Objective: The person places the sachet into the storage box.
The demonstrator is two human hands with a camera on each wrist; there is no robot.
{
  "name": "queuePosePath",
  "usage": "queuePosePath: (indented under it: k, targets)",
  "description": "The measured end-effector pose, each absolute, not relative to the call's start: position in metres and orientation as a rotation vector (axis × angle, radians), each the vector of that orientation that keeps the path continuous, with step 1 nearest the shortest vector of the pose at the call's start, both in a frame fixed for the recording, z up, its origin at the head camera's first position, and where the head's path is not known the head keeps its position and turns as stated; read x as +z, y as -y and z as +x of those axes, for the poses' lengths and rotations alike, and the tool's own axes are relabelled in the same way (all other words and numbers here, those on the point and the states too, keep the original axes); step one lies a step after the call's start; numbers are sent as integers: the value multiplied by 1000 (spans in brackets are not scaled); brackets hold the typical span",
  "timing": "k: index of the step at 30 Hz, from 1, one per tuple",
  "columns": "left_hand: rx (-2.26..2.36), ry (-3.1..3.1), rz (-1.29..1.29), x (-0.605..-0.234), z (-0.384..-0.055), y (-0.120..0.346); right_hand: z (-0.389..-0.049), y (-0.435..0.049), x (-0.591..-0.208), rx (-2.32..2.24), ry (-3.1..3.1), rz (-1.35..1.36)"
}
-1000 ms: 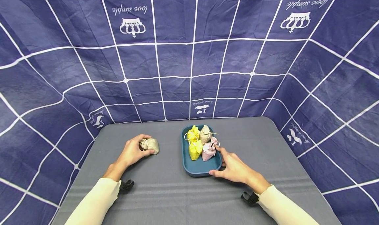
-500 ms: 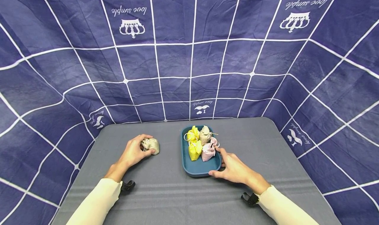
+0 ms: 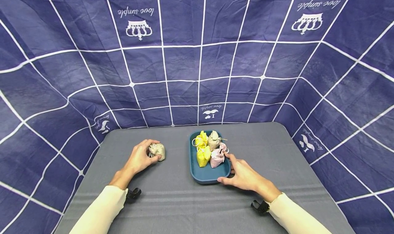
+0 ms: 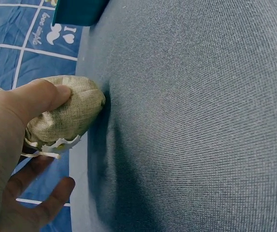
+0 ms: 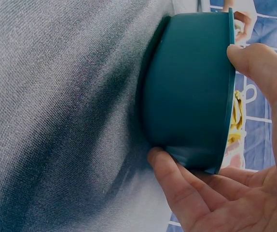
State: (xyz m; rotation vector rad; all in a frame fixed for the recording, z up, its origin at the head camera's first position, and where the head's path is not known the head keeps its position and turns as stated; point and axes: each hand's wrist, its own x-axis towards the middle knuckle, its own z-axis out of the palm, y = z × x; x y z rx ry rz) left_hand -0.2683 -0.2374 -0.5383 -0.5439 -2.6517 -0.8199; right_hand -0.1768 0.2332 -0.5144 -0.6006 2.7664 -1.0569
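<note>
On the left of the table, my left hand [image 3: 142, 157] holds a small beige drawstring pouch [image 3: 159, 151] between thumb and fingers. In the left wrist view the thumb lies over the pouch [image 4: 78, 108], and its white tie hangs at the gathered neck. My right hand [image 3: 244, 174] grips the near right corner of a dark teal tray [image 3: 205, 176]; the thumb touches the rim and the fingers are against the outer wall [image 5: 189, 92]. Inside the tray stand two yellow pouches [image 3: 202, 157], a beige pouch [image 3: 213, 140] and a pink pouch [image 3: 217, 157], grouped toward the far end.
A grey cloth-covered table [image 3: 178, 206] lies under everything. Blue curtains [image 3: 181, 63] with white grid lines hang behind it and at both sides. Black straps [image 3: 133, 194] sit at both wrists, below cream sleeves.
</note>
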Motion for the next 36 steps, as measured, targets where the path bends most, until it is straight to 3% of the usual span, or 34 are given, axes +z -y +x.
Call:
queuePosePath:
  k: [36]
  targets:
    - [-815, 2553, -651, -523, -260, 218, -176, -234, -514, -1096, -2770, -643]
